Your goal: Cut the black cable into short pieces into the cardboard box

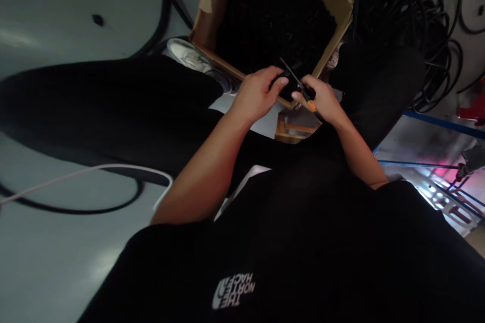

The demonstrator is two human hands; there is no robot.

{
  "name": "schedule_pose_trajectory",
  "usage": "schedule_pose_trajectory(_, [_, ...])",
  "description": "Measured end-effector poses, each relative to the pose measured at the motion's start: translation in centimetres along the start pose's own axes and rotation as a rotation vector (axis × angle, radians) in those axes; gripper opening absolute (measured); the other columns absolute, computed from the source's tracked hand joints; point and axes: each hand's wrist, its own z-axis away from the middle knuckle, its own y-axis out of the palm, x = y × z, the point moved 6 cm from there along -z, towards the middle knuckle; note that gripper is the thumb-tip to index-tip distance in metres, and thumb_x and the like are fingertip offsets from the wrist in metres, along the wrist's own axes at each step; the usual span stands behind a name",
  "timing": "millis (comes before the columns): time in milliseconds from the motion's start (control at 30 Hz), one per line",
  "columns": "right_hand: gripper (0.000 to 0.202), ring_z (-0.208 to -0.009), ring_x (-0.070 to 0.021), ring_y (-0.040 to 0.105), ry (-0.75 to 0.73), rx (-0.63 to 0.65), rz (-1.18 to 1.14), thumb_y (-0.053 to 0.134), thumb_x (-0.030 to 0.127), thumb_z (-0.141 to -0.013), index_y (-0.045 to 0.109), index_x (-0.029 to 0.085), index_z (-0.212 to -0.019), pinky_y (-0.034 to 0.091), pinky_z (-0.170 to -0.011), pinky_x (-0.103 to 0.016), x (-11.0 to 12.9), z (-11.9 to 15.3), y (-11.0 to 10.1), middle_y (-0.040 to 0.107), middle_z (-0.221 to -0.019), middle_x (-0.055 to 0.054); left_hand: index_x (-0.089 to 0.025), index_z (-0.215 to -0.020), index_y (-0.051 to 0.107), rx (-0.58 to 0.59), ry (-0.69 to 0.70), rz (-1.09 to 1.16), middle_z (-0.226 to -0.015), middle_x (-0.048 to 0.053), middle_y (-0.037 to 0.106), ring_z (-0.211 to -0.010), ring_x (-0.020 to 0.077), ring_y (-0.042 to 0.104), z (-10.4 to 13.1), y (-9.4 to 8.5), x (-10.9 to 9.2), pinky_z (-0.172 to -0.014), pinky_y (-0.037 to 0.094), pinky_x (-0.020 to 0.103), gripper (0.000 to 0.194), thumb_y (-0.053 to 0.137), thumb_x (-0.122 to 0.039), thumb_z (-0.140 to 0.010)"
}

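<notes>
Fingers of the left hand (256, 95) are pinching a black bit (287, 74); those of the right hand (325, 102) are gripping a thin tool (291, 70). Below, a box (343, 14) is holding many dark bits (280, 15); how many are done is not showing.

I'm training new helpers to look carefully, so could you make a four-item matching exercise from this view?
Things:
1. Cardboard box
2. Tool with an orange part
3. Thin pale cable
4. White logo

Places or states:
A. In the right hand
B. On the black shirt
C. Holds a mass of dark pieces
D. Curves in from the left edge of the view

Right pairs: 1-C, 2-A, 3-D, 4-B
</notes>
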Motion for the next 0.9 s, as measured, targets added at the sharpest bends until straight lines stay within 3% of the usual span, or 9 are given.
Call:
schedule_pose_trajectory(167, [0.067,-0.108,-0.0316,0.07,0.015,-0.018,0.005,0.068,0.092,-0.109,0.073,0.026,-0.118,0.064,-0.105,-0.051,0.4,0.0,-0.4,0.075,-0.111,-0.01,-0.027,-0.136,0.074,-0.013,-0.024,0.038,-0.121,0.011,0.083,-0.119,0.0343,0.082,0.2,-0.1,0.4,-0.108,0.066,0.043,0.053,0.074,-0.075,-0.113])
schedule_pose_trajectory(400, [0.066,-0.11,-0.032,0.071,-0.01,-0.036,-0.029,0.074,0.092,-0.105,0.074,0.027,-0.116,0.064,-0.107,-0.052,0.7,-0.3,-1.0,0.075,-0.109,-0.009,-0.026,-0.124,0.076,0.056,0.025,0.082,-0.101,0.007,0.08,-0.101,0.0308,0.081,0.1,0.1,0.3,-0.102,0.066,0.043,0.054,0.058,-0.077,-0.119])
schedule_pose_trajectory(500, [0.066,-0.108,-0.0299,0.071,0.029,-0.053,-0.042,0.075,0.091,-0.105,0.073,0.025,-0.115,0.064,-0.105,-0.05,0.5,0.0,-1.3,0.076,-0.107,-0.007,-0.027,-0.123,0.074,-0.003,0.002,0.053,-0.101,0.008,0.08,-0.107,0.0324,0.08,-0.1,-0.4,1.2,-0.107,0.065,0.044,0.051,0.057,-0.074,-0.12])
schedule_pose_trajectory(667, [0.06,-0.109,-0.0311,0.072,0.038,-0.092,-0.065,0.073,0.085,-0.11,0.074,0.026,-0.119,0.065,-0.109,-0.053,-0.1,0.4,-1.5,0.078,-0.114,-0.01,-0.027,-0.123,0.074,-0.069,-0.018,0.024,-0.12,0.013,0.082,-0.123,0.0357,0.078,-0.3,-1.2,2.7,-0.114,0.064,0.046,0.044,0.064,-0.07,-0.117])
schedule_pose_trajectory(900, [0.066,-0.119,-0.0357,0.072,-0.003,0.003,-0.037,0.071,0.092,-0.108,0.072,0.027,-0.12,0.066,-0.117,-0.061,0.0,-0.1,0.2,0.075,-0.122,-0.013,-0.027,-0.124,0.074,-0.029,-0.032,0.074,-0.111,0.009,0.083,-0.114,0.033,0.079,-0.4,-0.2,1.9,-0.105,0.067,0.043,0.04,0.077,-0.065,-0.111])
